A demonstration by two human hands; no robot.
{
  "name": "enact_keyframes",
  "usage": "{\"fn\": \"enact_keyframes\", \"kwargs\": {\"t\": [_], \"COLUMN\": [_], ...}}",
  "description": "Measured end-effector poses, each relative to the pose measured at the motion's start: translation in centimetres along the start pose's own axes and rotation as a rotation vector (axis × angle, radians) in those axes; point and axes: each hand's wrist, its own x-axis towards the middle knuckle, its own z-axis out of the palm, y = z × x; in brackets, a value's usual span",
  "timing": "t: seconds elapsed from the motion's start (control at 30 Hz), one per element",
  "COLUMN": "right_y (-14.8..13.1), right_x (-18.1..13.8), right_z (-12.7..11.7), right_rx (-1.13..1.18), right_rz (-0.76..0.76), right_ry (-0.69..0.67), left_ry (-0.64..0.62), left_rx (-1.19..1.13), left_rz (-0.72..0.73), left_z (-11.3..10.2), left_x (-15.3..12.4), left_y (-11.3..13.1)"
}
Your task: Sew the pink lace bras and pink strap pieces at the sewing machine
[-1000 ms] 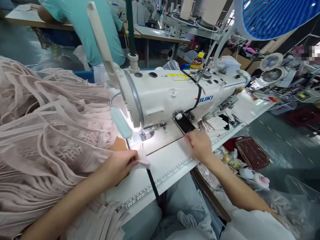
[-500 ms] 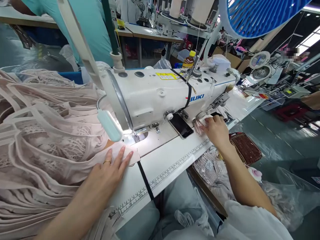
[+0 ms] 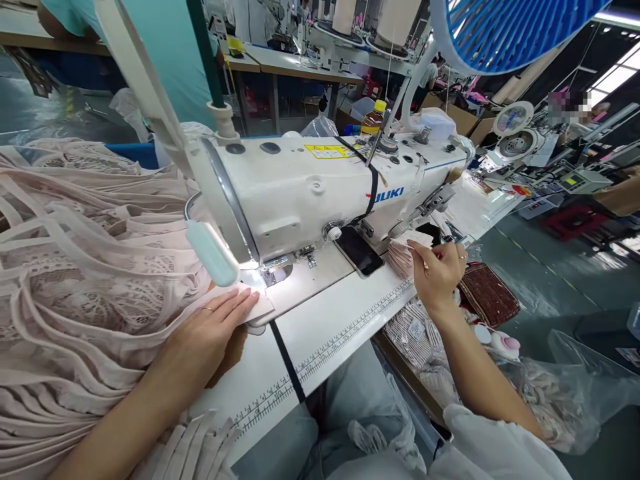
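My left hand (image 3: 215,333) lies flat with fingers stretched over the end of a pale pink fabric band (image 3: 261,305), just in front of the needle area of a white sewing machine (image 3: 305,193). The band runs back into a large heap of pale pink lace garments (image 3: 90,267). Beside the machine's base, my right hand (image 3: 437,273) pinches thumb and forefinger at the top edge of a stack of small pale pink fabric pieces (image 3: 400,260). Its fingertips seem to grip one piece, partly hidden. A phone (image 3: 359,251) rests between the stack and the needle end.
A lamp head (image 3: 213,253) hangs left of the needle. Ruler marks (image 3: 330,347) run along the table's front edge. Bundled striped pieces (image 3: 415,333) sit below at the right, near a brown woven item (image 3: 490,293). A blue fan (image 3: 520,33) overhangs the upper right. A person in teal (image 3: 150,60) stands behind.
My left fingers have drawn together and shifted slightly left on the band. My right hand has turned and pulled back a little from the stack, its fingers now pinched at the edge.
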Motion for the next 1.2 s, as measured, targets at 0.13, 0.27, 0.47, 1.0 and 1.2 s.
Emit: {"fn": "enact_keyframes", "kwargs": {"t": [0.13, 0.27, 0.47, 1.0, 1.2], "right_y": [-3.6, -8.9, -14.5, -17.3, -18.5], "right_x": [-1.7, -1.9, 0.1, -1.7, -1.1], "right_z": [0.3, 2.5, 5.7, 3.1, 4.6], "right_rx": [0.491, 0.912, 0.577, 0.203, 0.318], "right_rz": [0.008, -0.110, -0.579, -0.721, -0.568], "right_ry": [-0.192, -0.653, -0.701, -0.657, -0.742], "left_ry": [0.038, 0.050, 0.030, -0.059, -0.063], "left_rx": [0.022, 0.207, 0.417, 0.304, 0.277], "left_rz": [0.019, 0.116, 0.159, 0.057, 0.019], "left_z": [-0.1, 0.3, 0.1, 0.2, -0.7], "left_x": [0.2, 1.4, 3.6, 3.2, 3.8], "left_y": [0.3, 3.3, 8.4, 6.3, 6.1]}}
